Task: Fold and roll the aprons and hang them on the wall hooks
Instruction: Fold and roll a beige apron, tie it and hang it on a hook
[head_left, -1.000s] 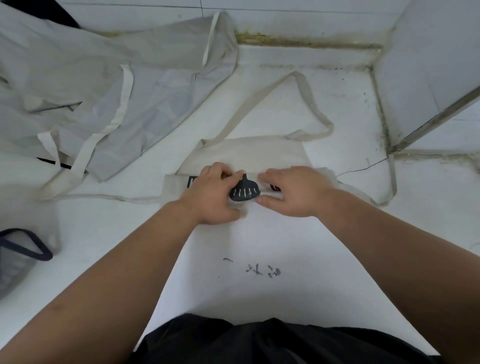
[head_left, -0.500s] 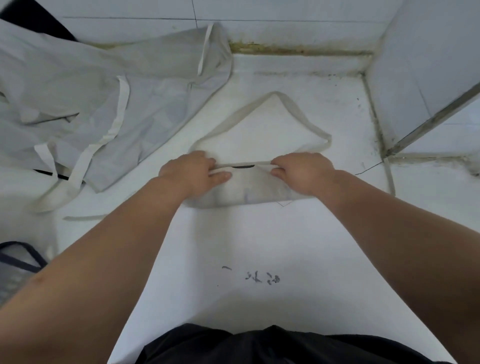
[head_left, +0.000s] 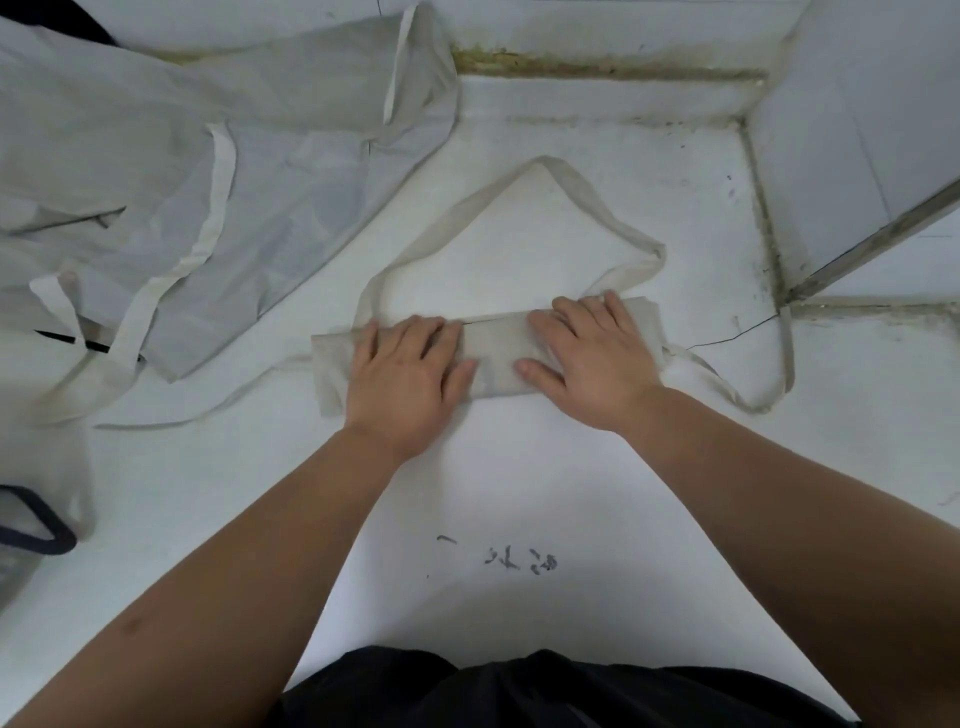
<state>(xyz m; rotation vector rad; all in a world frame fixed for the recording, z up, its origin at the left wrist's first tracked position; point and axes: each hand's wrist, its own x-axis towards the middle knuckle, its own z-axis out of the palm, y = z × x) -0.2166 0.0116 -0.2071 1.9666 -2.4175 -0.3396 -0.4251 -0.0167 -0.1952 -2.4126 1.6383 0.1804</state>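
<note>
Though beneath hands (head_left: 405, 374) (head_left: 587, 358), apron (head_left: 496, 353) ends free.

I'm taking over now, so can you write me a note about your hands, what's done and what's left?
Left hand and right hand: both flat, fingers straight, pressing the folded apron on the floor.
Its neck loop and waist ties lie loose around it.
Done: this apron is folded into a narrow strip.
Left: roll it, hang it; then the pile of unfolded aprons at far left. No hooks in view.
</note>
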